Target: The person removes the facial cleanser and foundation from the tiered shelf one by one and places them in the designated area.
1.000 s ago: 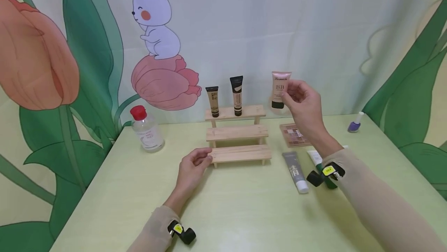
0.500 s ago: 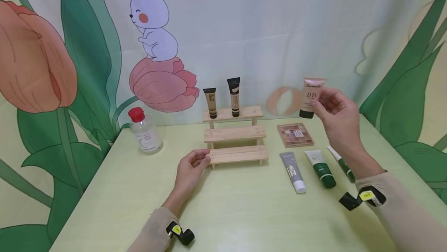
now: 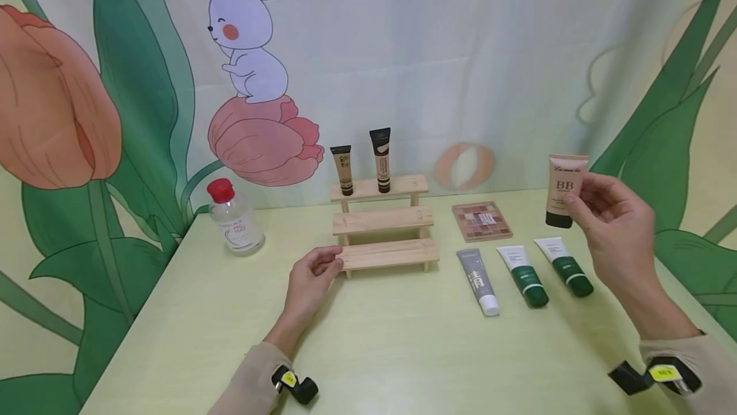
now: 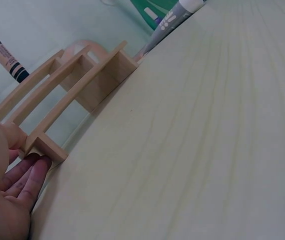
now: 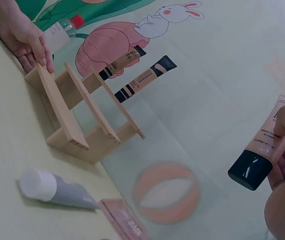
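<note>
My right hand pinches a pink BB cream tube with a black cap pointing down, held up in the air at the right. In the right wrist view its black cap shows below the thumb. With thumb above and fingers below, my left hand grips the left end of the lowest step of a three-step wooden stand. On the top step, a small gold-brown tube and a taller beige tube stand upright on their black caps. The two lower steps carry nothing.
Right of the stand lie a makeup palette, a grey tube and two white-and-green tubes. A clear bottle with a red cap stands at the left. A printed curtain hangs behind the table.
My right hand has moved right and down with the BB cream tube, away from the stand, uncovering the palette and green tubes. My left hand has stayed on the stand.
</note>
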Tool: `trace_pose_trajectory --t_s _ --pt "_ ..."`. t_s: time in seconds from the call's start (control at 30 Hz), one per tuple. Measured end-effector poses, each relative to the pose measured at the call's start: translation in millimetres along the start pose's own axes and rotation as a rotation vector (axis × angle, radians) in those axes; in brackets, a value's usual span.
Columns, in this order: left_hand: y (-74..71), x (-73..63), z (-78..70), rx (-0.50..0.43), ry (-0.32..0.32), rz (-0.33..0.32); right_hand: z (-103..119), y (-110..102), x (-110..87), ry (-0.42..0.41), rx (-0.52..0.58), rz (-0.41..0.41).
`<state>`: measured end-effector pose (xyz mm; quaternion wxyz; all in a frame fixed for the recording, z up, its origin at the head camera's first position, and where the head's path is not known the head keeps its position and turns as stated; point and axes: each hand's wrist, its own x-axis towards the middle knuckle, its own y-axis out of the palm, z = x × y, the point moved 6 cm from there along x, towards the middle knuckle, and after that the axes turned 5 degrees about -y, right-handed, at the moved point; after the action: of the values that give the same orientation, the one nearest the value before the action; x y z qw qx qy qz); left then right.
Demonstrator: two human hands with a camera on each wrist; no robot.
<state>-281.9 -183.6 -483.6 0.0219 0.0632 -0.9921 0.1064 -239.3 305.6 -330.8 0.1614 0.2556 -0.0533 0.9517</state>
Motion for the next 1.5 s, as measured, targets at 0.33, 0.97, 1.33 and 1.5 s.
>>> trace_pose_trajectory --t_s 0.33,0.97,1.33,1.5 --pt "-0.3 0.8 0.9 0.010 -0.002 -0.003 -20 -45 -41.6 0.068 0.097 -0.054" --pt "0.0 1.8 2.5 0.027 -0.003 -0.007 -62 -93 -107.7 0.225 -0.313 0.035" --pt "0.4 1.1 1.0 0.034 -0.019 -0.007 -87 -101 -128.9 0.462 -0.608 0.161" --pt "0.0 1.2 0.2 0.027 -0.004 -0.004 -92 -102 -130.4 0.506 -0.609 0.190"
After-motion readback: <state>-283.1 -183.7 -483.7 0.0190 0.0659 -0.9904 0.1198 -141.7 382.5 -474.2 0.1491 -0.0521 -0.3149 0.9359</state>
